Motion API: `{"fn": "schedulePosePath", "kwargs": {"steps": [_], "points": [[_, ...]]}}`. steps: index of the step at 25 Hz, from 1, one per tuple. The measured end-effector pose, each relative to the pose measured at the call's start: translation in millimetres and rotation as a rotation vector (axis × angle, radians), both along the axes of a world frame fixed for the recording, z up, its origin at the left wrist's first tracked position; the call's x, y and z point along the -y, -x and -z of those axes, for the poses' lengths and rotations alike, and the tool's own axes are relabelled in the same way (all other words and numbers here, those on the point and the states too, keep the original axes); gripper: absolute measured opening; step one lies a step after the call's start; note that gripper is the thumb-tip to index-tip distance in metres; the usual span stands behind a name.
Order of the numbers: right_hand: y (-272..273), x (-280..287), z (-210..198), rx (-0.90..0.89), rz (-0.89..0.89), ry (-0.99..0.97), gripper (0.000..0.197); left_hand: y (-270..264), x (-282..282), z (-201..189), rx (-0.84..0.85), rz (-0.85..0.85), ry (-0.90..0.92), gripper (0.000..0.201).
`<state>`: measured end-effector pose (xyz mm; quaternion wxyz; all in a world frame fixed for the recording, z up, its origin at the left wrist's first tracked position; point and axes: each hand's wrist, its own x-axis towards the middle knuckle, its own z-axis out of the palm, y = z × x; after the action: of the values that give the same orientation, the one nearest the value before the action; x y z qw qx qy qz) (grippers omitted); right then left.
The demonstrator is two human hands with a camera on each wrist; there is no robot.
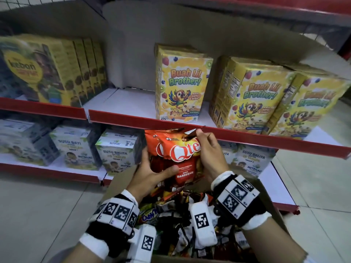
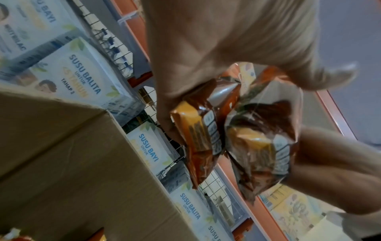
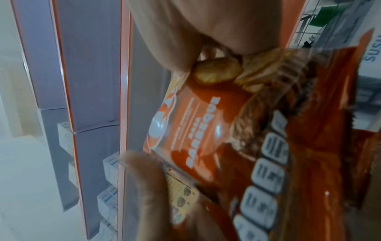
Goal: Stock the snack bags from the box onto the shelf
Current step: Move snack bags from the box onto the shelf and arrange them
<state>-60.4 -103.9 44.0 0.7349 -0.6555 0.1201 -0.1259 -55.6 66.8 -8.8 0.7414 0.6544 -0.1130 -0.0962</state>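
Note:
Two red Qtela barbecue snack bags [image 1: 182,152] are held upright together above the open cardboard box [image 1: 273,204], just in front of the red edge of the upper shelf [image 1: 121,117]. My left hand [image 1: 157,166] grips them low on the left, thumb across the front. My right hand [image 1: 206,149] grips their right side, thumb near the top corner. The left wrist view shows both bags [image 2: 259,146] from below, with my fingers [image 2: 164,114] curled behind them. In the right wrist view the front bag [image 3: 206,130] fills the frame. The box holds several more snack bags [image 1: 171,211].
On the upper shelf, yellow Buah Lil Brother cereal boxes [image 1: 180,82] stand at centre and right, and kebon cereal boxes [image 1: 47,69] at left, with bare white shelf [image 1: 121,99] between them. White milk-formula boxes [image 1: 114,150] fill the lower shelf. Tiled floor [image 1: 47,205] lies at left.

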Motion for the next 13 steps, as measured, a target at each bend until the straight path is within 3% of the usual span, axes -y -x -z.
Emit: {"fn": "schedulePosePath", "kwargs": {"steps": [3,6,9,13], "points": [[5,9,-7,-0.006,-0.258,-0.101,0.04,-7,-5,-3,-0.048,-0.09,0.071,0.107],[9,25,-8,-0.042,-0.408,-0.011,0.068,-15,-11,-5,-0.094,-0.098,0.146,0.11],[14,32,0,-0.045,-0.319,0.054,0.065,-17,-11,-3,-0.106,-0.085,0.175,0.116],[16,39,12,-0.004,-0.201,-0.032,0.052,-17,-7,7,-0.118,-0.169,0.129,0.117]]}}
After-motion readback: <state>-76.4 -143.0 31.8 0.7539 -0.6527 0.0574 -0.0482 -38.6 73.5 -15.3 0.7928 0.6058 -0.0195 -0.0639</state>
